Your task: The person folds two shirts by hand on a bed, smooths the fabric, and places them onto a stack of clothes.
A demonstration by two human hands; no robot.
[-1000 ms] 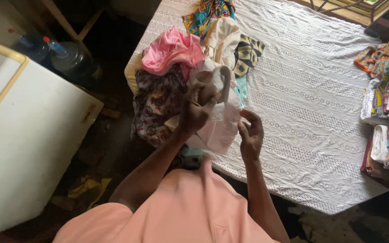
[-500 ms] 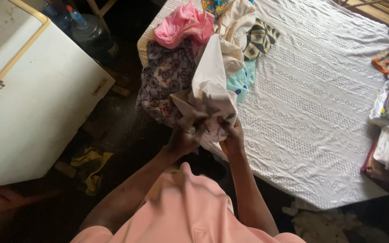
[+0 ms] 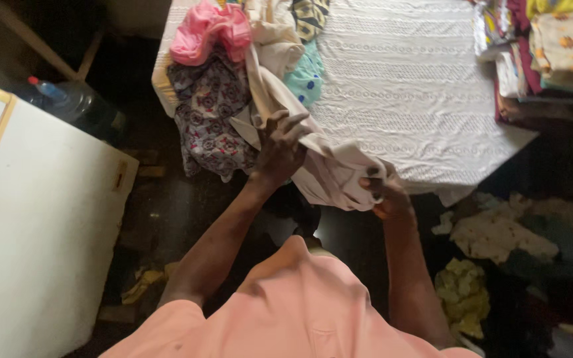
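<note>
Garment, cream (image 3: 329,169): gripped by left hand (image 3: 278,149) & right hand (image 3: 381,191), hands apart, cloth unfolded; loose pile (image 3: 220,86) unsorted, folded stack (image 3: 552,40) across table (image 3: 406,99).

cream garment (image 3: 326,174), crumpled, stretched between both hands, trailing from table-edge clothes pile

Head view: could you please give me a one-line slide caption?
Both hands, left and right, grip a cream garment pulled from the clothes pile on a white-clothed table.
</note>
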